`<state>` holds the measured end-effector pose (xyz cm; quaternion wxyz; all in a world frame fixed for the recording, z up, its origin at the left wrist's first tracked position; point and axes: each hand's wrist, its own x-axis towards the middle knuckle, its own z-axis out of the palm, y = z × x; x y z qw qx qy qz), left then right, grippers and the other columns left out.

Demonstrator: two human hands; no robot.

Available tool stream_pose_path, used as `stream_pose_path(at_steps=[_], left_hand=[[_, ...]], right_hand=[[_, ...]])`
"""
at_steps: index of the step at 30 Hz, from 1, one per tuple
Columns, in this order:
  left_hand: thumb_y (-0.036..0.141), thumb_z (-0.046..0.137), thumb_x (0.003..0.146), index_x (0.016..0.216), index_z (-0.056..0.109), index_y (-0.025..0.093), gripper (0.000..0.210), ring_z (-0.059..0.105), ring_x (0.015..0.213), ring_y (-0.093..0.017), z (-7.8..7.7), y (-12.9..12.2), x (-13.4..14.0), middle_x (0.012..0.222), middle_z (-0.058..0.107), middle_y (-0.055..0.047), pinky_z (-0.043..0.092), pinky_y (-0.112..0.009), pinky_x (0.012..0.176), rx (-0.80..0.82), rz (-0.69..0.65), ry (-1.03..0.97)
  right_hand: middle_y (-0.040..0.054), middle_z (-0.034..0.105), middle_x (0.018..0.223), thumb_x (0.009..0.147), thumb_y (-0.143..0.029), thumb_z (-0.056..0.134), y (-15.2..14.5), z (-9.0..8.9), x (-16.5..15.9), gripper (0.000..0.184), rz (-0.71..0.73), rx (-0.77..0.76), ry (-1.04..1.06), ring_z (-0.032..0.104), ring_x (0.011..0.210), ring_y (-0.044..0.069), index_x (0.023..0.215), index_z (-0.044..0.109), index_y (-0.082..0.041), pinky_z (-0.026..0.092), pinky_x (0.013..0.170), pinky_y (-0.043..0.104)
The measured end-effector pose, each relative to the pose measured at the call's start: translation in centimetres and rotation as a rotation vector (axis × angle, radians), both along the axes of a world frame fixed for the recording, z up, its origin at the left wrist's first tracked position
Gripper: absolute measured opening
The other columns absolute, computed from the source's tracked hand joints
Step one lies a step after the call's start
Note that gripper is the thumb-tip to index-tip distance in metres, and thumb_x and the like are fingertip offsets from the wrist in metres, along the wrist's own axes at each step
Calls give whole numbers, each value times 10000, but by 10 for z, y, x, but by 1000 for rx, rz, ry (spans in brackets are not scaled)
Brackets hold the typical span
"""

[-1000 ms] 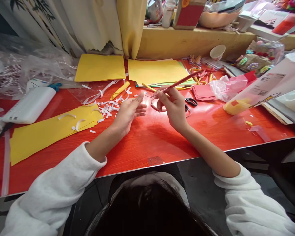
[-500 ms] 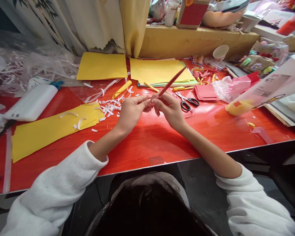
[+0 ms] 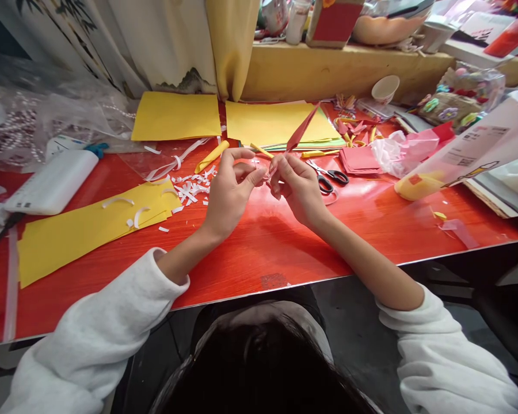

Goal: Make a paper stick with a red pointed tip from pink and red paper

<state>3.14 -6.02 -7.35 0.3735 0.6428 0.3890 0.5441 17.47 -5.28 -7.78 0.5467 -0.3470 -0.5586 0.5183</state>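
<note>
A narrow, pointed piece of folded red paper (image 3: 301, 131) rises from the fingers of my right hand (image 3: 300, 187), which pinches its lower end. Close beside it, my left hand (image 3: 229, 192) has its index finger lifted, while the thumb bends in toward the other fingers. Whatever sits between those left fingertips is too small to make out. Both hands are above the red table (image 3: 250, 247). Just behind the right hand lie black-handled scissors (image 3: 326, 177) and a stack of red paper squares (image 3: 360, 161).
Yellow paper strips (image 3: 73, 230) and white paper scraps (image 3: 190, 190) lie on the left. Yellow sheets (image 3: 176, 115) line the back. To the right are a clear plastic bag (image 3: 466, 144) and a white cup (image 3: 385, 89). A white power bank-like block (image 3: 52, 181) sits far left.
My left index finger has lifted and the left fingers have opened slightly away from the right hand. The red paper has turned more upright, showing its broader side.
</note>
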Motion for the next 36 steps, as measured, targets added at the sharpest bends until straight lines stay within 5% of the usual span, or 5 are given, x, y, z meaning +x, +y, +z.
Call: stream_pose_path(at_steps=[14, 29, 36], left_hand=[[249, 613, 835, 917, 616, 219, 87, 594, 879, -142, 1, -3, -2, 920, 638, -25, 484, -310, 860, 311, 26, 268], [215, 612, 832, 877, 598, 213, 47, 594, 878, -143, 2, -3, -3, 896, 639, -20, 484, -310, 839, 335, 10, 284], [190, 584, 853, 884, 618, 226, 58, 600, 892, -147, -4, 1, -5, 908, 639, -22, 503, -318, 812, 478, 26, 322]], right_hand=[[-37, 438, 677, 834, -556, 522, 0, 1, -1, 337, 5, -31, 2, 408, 508, 59, 752, 490, -231, 366, 470, 221], [-41, 472, 701, 826, -501, 574, -2, 2, 0, 264, -7, -42, 6, 447, 512, 53, 859, 529, -244, 402, 479, 221], [-36, 526, 685, 838, -456, 576, -5, 3, 1, 248, -54, 31, -32, 528, 553, 55, 791, 529, -217, 463, 516, 206]])
